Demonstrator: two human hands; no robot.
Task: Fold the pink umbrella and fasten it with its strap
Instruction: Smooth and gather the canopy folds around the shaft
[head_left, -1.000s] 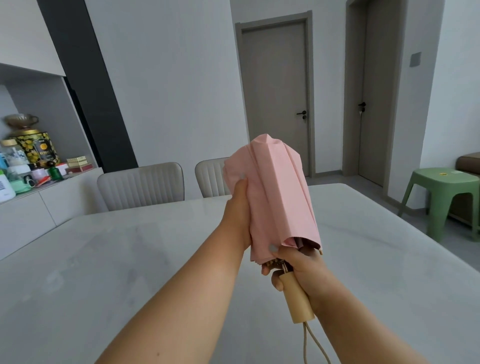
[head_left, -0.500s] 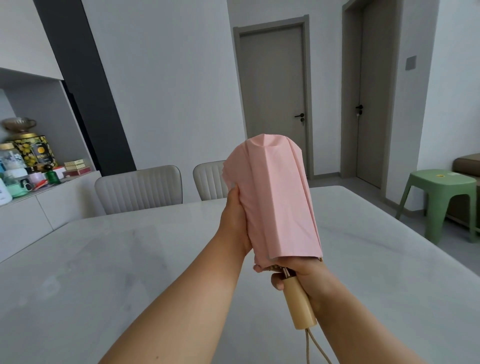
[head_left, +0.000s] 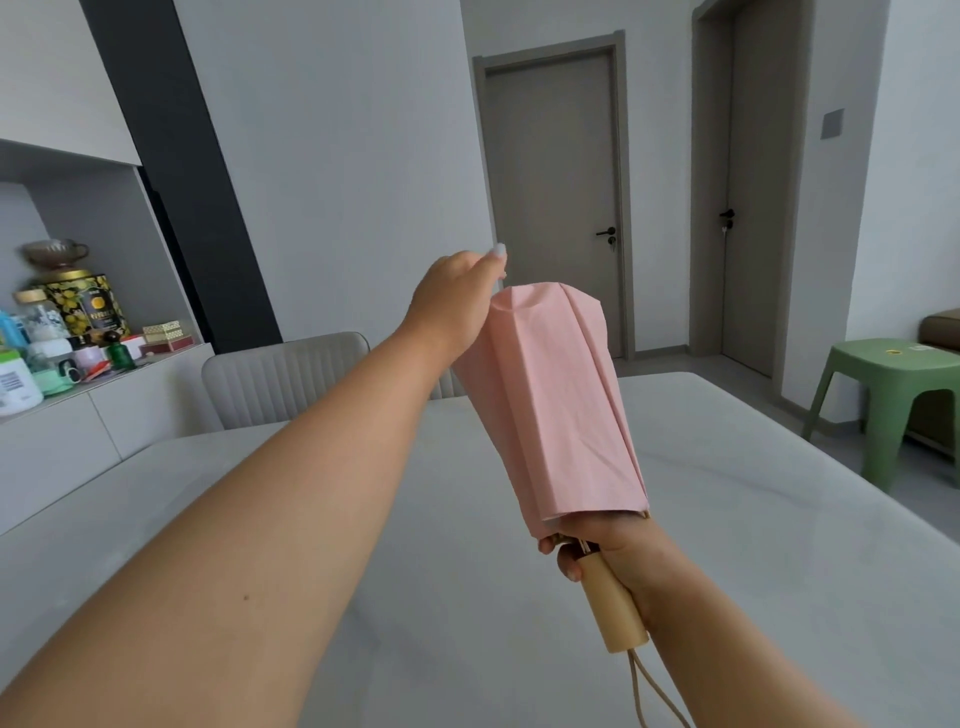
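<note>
We find the umbrella (head_left: 558, 410) collapsed and held above the table (head_left: 753, 519), tip upward and tilted. The right hand (head_left: 613, 545) grips it at the canopy's lower edge, fingers curled round the top of the handle (head_left: 613, 603). The left hand (head_left: 457, 301) is at the upper end; we cannot tell whether it grasps fabric. The folds hang loose and no strap is visible. We judge gathering incomplete; next, wrap the pleats tight and locate the strap.
</note>
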